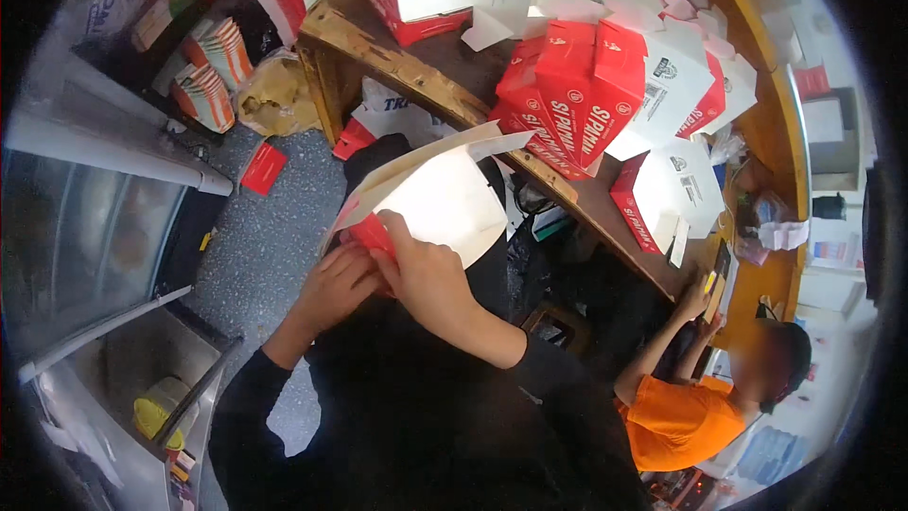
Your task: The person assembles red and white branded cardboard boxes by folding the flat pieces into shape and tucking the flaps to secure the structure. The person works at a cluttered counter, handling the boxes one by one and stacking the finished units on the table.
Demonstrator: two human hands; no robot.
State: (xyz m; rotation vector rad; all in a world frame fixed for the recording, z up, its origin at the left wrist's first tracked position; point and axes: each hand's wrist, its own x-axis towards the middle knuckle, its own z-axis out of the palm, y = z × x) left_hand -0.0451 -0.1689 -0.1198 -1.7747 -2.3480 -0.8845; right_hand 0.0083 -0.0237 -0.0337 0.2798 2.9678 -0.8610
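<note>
I see both hands working one flat carton blank [445, 191], red outside and white inside, held up in front of the chest, just below the edge of the wooden counter [416, 85]. Left hand [338, 286] sits under the blank's lower corner w/ fingers curled in against the red part; right hand [426, 274] is clamped on that same corner from above, thumb side pressing the fold. Both are closed on the card, touching each other.

Handling, my read: thin paperboard, so very light, stiff across the panels but weak along the score lines. It'll flex and crease if squeezed mid-panel, and the coated red face looks a bit slick. Best grip is near the corner and along folds, pinching edges, not the big white panel, which sticks up unsupported and would flop.

Around it: a pile of folded red-and-white boxes [591, 99] on the counter, more flat blanks [676, 194] beside them toward the right. On the grey floor [274, 227] lies a loose red piece [263, 168], and stacks of packed sleeves [213, 71] stand at upper left. A metal cabinet [85, 189] runs along the left. Another person in an orange shirt [681, 421] sits at lower right, their hand [695, 298] up at the counter edge, well apart from mine.
</note>
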